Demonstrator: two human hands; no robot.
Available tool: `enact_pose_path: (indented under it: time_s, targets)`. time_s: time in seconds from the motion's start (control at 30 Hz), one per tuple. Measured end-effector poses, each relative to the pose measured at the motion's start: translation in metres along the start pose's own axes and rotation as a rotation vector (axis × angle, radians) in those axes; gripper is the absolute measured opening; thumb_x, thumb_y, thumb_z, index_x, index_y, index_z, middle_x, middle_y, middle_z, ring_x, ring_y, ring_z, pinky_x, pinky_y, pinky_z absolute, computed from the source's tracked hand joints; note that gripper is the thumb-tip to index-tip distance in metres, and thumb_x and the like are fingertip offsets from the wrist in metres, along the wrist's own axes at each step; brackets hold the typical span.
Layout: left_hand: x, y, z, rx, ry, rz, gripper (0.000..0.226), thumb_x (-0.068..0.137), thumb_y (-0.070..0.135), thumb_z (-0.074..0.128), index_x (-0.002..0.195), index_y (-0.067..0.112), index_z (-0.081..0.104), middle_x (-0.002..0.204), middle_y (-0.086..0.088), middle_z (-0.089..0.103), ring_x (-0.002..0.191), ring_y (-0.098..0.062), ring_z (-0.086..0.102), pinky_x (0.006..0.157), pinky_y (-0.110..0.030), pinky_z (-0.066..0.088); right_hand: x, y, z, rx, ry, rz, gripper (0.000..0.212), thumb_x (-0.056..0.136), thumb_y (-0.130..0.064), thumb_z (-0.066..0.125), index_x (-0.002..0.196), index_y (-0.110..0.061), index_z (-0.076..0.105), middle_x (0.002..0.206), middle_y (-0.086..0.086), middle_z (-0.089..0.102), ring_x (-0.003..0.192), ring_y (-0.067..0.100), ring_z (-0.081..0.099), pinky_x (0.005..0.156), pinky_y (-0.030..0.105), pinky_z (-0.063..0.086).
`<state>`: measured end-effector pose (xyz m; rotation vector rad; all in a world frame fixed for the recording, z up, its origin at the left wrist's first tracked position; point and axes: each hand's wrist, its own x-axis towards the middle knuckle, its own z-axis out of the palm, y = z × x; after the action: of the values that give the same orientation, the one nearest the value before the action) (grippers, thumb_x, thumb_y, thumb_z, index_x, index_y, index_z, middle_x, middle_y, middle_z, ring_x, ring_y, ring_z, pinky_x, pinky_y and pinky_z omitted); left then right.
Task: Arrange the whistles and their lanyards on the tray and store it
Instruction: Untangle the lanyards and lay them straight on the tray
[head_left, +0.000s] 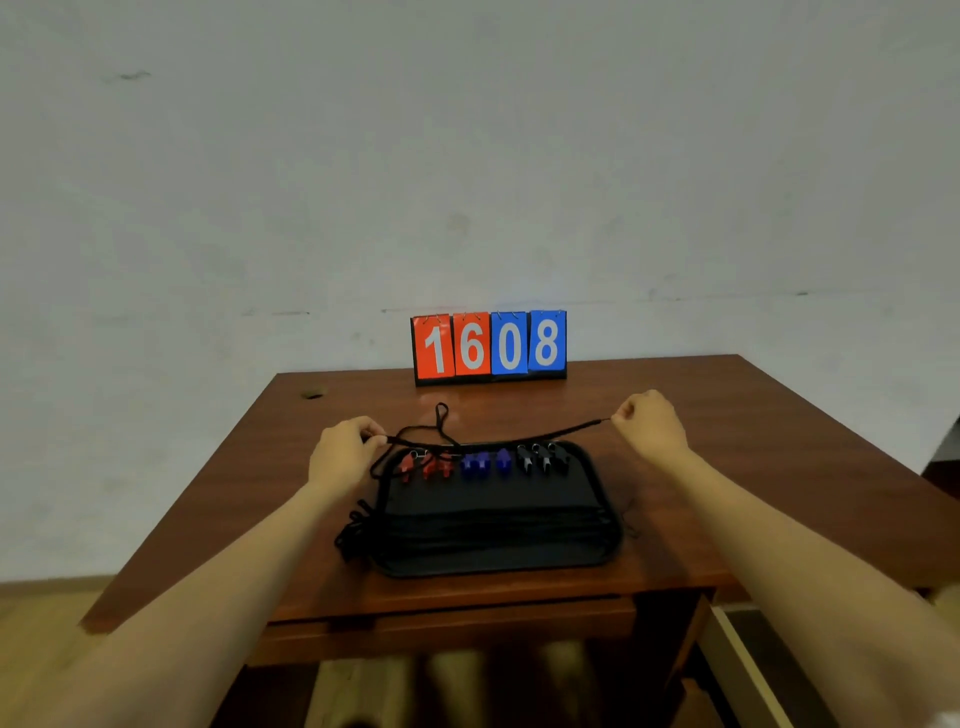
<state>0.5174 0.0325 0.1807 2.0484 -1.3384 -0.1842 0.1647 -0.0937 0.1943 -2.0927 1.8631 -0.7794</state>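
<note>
A black tray (493, 567) lay on the wooden table (737, 447), close to the middle of the tabletop's near edge. Along the tray's far edge stood a row of whistles: red whistles (426, 464) toward its left corner, blue whistles (480, 464) in the middle and black whistles (540, 457) toward its right corner. Across the near half of the tray lay a bundle of black lanyards (493, 525), side by side from left to right. Their looped ends (353, 535) spilled over the tray's left edge onto the tabletop.

The left hand (343, 454) hovered beside the tray's far left corner, its fingers curled and pinching one end of a black cord (561, 432). The right hand (649, 422) was raised beyond the tray's far right corner, with thumb and forefinger pinching the other end and the remaining fingers folded in. The cord hung between the two hands, sagging slightly just above the row of whistles. More black cord made a small loop (441, 415) on the tabletop just past the tray's far edge, near the red whistles.

At the middle of the tabletop's far edge, against the pale wall (467, 156), stood a flip scoreboard (490, 347) showing 16 on red cards and 08 on blue ones.
</note>
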Motion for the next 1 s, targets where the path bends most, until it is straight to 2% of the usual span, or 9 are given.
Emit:
enact_pose_path:
  time_s: [0.13, 0.23, 0.3, 0.37, 0.53, 0.77, 0.93, 1.0]
  targets:
    - [-0.019, -0.013, 0.016, -0.001, -0.03, -0.029, 0.021, 0.096, 0.017, 0.05, 0.103, 0.018, 0.07, 0.097, -0.004, 0.071, 0.077, -0.021, 0.063, 0.073, -0.035, 0.051, -0.024, 0.022, 0.015, -0.038, -0.104, 0.028, 0.016, 0.094, -0.021, 0.051, 0.083, -0.014, 0.06, 0.086, 0.004, 0.061, 0.082, 0.026, 0.059, 0.068, 0.036, 0.047]
    - [-0.031, -0.025, 0.025, -0.01, -0.037, -0.077, 0.018, 0.096, 0.016, 0.05, 0.106, 0.016, 0.064, 0.106, -0.006, 0.069, 0.094, -0.027, 0.064, 0.08, -0.037, 0.052, -0.037, 0.036, 0.023, -0.064, -0.155, 0.061, 0.016, 0.096, -0.022, 0.049, 0.088, -0.013, 0.06, 0.081, 0.002, 0.06, 0.078, 0.025, 0.057, 0.066, 0.036, 0.046]
    - [-0.039, -0.031, 0.029, -0.008, -0.047, -0.1, 0.008, 0.094, 0.021, 0.053, 0.094, 0.018, 0.061, 0.097, -0.004, 0.069, 0.088, -0.026, 0.063, 0.078, -0.038, 0.052, -0.043, 0.042, 0.028, -0.076, -0.179, 0.071, 0.016, 0.097, -0.021, 0.049, 0.09, -0.013, 0.06, 0.083, 0.003, 0.061, 0.079, 0.026, 0.059, 0.067, 0.036, 0.048]
    - [-0.045, -0.035, 0.032, 0.023, -0.058, -0.104, 0.01, 0.093, 0.024, 0.054, 0.085, 0.019, 0.059, 0.085, -0.002, 0.069, 0.082, -0.025, 0.063, 0.077, -0.038, 0.052, -0.047, 0.045, 0.032, -0.09, -0.205, 0.079, 0.016, 0.097, -0.02, 0.048, 0.088, -0.014, 0.06, 0.084, 0.003, 0.062, 0.08, 0.027, 0.059, 0.067, 0.036, 0.048]
    - [-0.053, -0.045, 0.039, 0.122, -0.086, -0.112, 0.013, 0.094, 0.026, 0.055, 0.082, 0.023, 0.061, 0.08, 0.001, 0.064, 0.088, -0.027, 0.062, 0.088, -0.042, 0.047, -0.055, 0.05, 0.042, -0.152, -0.268, 0.076, 0.021, 0.096, -0.014, 0.045, 0.08, -0.017, 0.058, 0.085, 0.002, 0.064, 0.083, 0.026, 0.061, 0.075, 0.04, 0.051]
    - [-0.058, -0.054, 0.051, 0.227, -0.093, -0.07, 0.013, 0.094, 0.026, 0.054, 0.086, 0.024, 0.066, 0.093, -0.001, 0.067, 0.101, -0.028, 0.058, 0.091, -0.043, 0.037, -0.059, 0.053, 0.05, -0.228, -0.316, 0.056, 0.015, 0.093, -0.016, 0.047, 0.086, -0.016, 0.06, 0.085, 0.005, 0.065, 0.085, 0.029, 0.061, 0.079, 0.041, 0.051]
    - [-0.059, -0.056, 0.055, 0.329, -0.105, -0.033, 0.014, 0.093, 0.027, 0.055, 0.092, 0.024, 0.068, 0.106, -0.004, 0.061, 0.111, -0.029, 0.05, 0.095, -0.044, 0.032, -0.06, 0.058, 0.053, -0.264, -0.329, 0.056, 0.011, 0.094, -0.018, 0.049, 0.089, -0.016, 0.059, 0.088, 0.005, 0.063, 0.09, 0.03, 0.06, 0.084, 0.042, 0.049]
    - [-0.061, -0.056, 0.056, 0.359, -0.116, -0.045, 0.013, 0.093, 0.027, 0.055, 0.095, 0.025, 0.068, 0.112, -0.004, 0.056, 0.117, -0.029, 0.042, 0.098, -0.044, 0.028, -0.061, 0.059, 0.054, -0.262, -0.341, 0.053, 0.011, 0.094, -0.019, 0.05, 0.093, -0.015, 0.06, 0.096, 0.007, 0.065, 0.092, 0.031, 0.059, 0.082, 0.041, 0.049]
